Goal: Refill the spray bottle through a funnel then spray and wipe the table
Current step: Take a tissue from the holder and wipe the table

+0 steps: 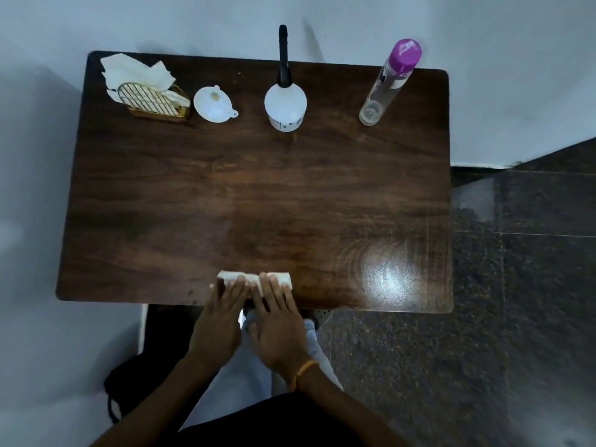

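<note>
A folded white tissue (251, 278) lies at the near edge of the dark wooden table (225, 195). My left hand (221, 321) and my right hand (277, 324) lie side by side on it, fingers straight, pressing it flat. At the far edge stand the white spray bottle (285, 106) with its black nozzle, a white funnel (214, 103) resting mouth up to its left, and a clear bottle (388, 82) with a purple cap at the far right.
A gold wire holder (154, 103) with white tissues stands at the far left corner. A bright light patch shines on the table's near right. A white wall runs behind the table, and dark speckled floor lies to the right.
</note>
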The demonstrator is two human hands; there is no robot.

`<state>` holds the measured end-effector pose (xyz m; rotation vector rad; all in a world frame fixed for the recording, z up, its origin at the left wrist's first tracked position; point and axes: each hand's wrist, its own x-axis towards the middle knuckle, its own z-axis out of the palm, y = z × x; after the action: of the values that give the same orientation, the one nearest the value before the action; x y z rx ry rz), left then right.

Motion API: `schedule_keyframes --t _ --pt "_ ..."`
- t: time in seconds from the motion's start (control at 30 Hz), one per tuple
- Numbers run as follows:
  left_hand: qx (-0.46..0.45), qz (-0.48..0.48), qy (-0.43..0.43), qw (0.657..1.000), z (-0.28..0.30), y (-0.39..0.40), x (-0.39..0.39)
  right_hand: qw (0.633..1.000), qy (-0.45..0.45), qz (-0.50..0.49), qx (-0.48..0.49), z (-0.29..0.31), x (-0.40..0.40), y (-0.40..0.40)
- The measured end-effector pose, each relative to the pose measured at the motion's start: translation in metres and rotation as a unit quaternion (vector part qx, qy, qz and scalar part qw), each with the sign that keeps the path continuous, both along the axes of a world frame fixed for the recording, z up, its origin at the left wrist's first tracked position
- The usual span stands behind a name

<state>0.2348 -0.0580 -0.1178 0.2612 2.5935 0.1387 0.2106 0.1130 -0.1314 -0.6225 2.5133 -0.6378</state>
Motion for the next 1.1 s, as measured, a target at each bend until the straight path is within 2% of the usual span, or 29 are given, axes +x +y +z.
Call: schedule_keyframes --t 0.13,0.27,0.37,0.5,0.7,0.83,1.0,1.1 --pt "0.005 -0.003 0.001 1.0 0.003 0.015 0.039 1.0 -0.009 -0.021 -0.019 0.004 0.035 0.01" --pt "0.012 -0.019 0.02 1.0 -0.001 0.035 0.029 1.0 -0.003 -0.024 -0.014 0.001 0.031 0.028" --pt "0.027 -0.052 0.022 0.998 -0.002 0.071 0.014 0.999 0.016 -0.021 0.024 -0.007 0.027 0.075" --pt "0.075 -0.107 0.015 0.991 -0.007 0.153 -0.024 0.994 0.051 -0.084 0.046 -0.008 0.007 0.168" --pt "0.109 -0.143 0.013 0.984 -0.007 0.295 -0.077 0.974 0.055 -0.188 0.111 -0.011 -0.012 0.287" --pt "0.085 -0.154 0.008 0.984 -0.005 0.358 -0.09 0.965 0.053 -0.237 0.094 -0.021 -0.014 0.337" --pt "0.051 -0.138 0.035 0.988 0.001 0.359 -0.085 0.954 0.082 -0.278 0.079 -0.025 -0.017 0.345" --pt "0.046 -0.165 0.024 0.985 -0.001 0.343 -0.086 0.951 0.106 -0.278 0.085 -0.023 -0.009 0.342"
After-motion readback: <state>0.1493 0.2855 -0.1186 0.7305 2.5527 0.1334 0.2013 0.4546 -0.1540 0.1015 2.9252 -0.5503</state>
